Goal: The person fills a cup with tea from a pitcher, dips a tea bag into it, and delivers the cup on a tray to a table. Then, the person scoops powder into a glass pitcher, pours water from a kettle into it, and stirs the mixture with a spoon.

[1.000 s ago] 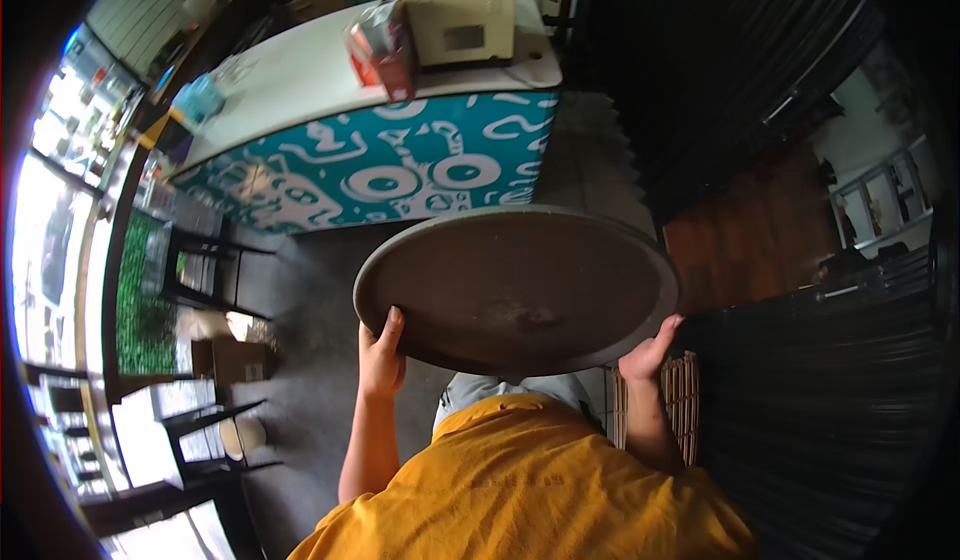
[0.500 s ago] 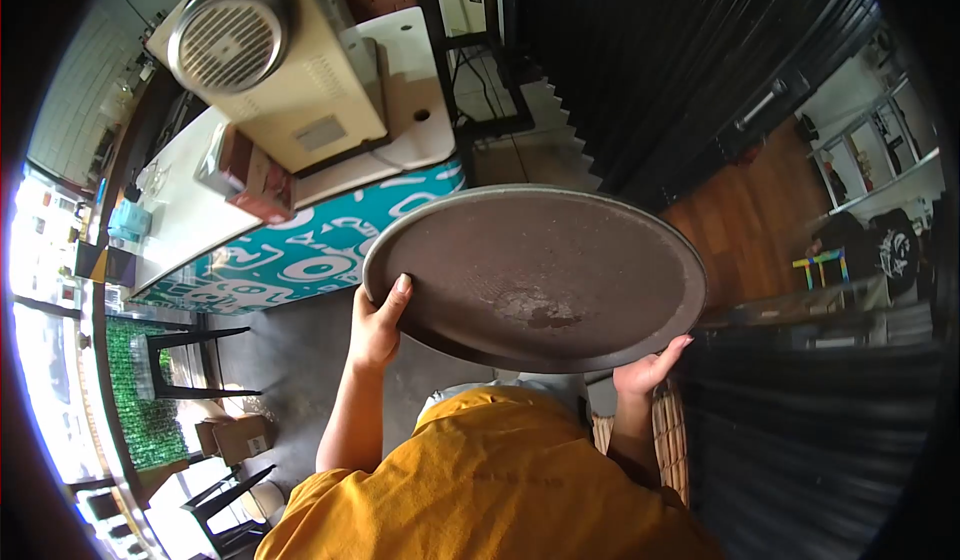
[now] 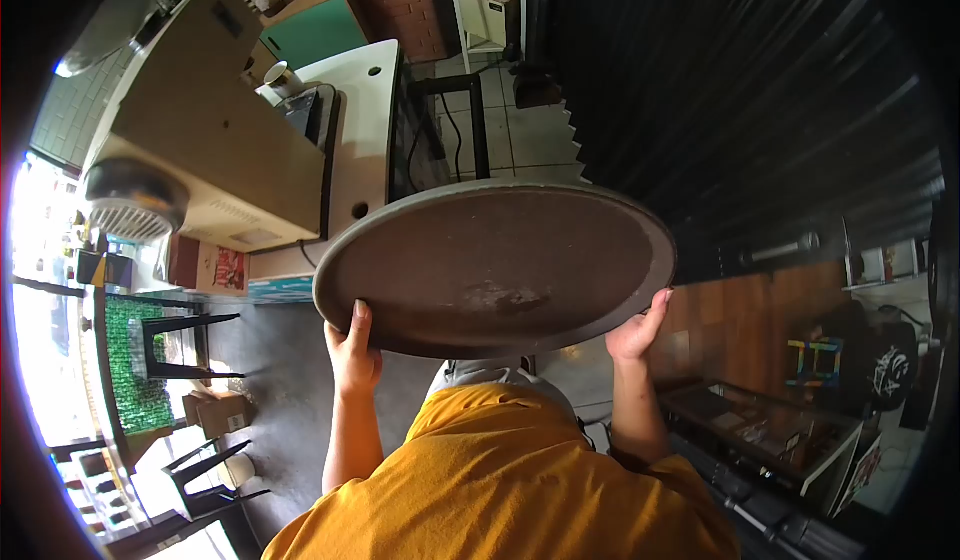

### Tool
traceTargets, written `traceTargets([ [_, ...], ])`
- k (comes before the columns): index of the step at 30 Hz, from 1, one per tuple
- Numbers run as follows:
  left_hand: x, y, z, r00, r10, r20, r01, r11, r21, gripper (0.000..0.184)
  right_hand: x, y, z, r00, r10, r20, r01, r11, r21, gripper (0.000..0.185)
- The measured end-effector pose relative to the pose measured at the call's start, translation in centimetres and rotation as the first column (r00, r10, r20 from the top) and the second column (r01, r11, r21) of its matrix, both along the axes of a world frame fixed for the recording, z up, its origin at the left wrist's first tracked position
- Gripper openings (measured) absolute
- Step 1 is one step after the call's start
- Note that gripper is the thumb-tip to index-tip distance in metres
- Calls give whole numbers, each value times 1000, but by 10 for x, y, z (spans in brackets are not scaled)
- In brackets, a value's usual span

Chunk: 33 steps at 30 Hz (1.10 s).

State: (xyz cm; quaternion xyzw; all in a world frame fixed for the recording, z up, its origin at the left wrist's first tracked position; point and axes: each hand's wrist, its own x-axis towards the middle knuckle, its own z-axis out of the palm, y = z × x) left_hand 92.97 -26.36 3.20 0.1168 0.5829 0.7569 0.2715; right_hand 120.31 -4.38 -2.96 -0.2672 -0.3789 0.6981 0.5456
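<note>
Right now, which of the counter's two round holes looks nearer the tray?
The hole beside the beige machine, close above the tray in view; the other lies farther along the counter.

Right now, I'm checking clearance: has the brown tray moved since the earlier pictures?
Yes: against the white-topped counter, the brown tray has moved closer and rightward, toward the tiled floor beside it.

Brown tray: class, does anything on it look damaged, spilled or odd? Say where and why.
A pale, uneven patch marks the brown tray, slightly nearer the person than its middle. It looks odd against the mostly plain, dark surface; wear or residue, I cannot tell.
</note>
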Motion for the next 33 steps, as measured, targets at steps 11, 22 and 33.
traceTargets([
  [11, -68, 226, -10, 994, 19, 108, -31, 993, 111, 45, -74, 215, 28, 995, 45, 87, -49, 998, 39, 69],
  [22, -129, 352, -11, 990, 105, 92, -117, 983, 139, 44, -189, 392, 44, 993, 115, 36, -119, 981, 155, 64],
  [33, -160, 476, 30, 956, 291, -35, -284, 950, 132, 60, -328, 562, 59, 921, 378, -97, -361, 919, 158, 57],
])
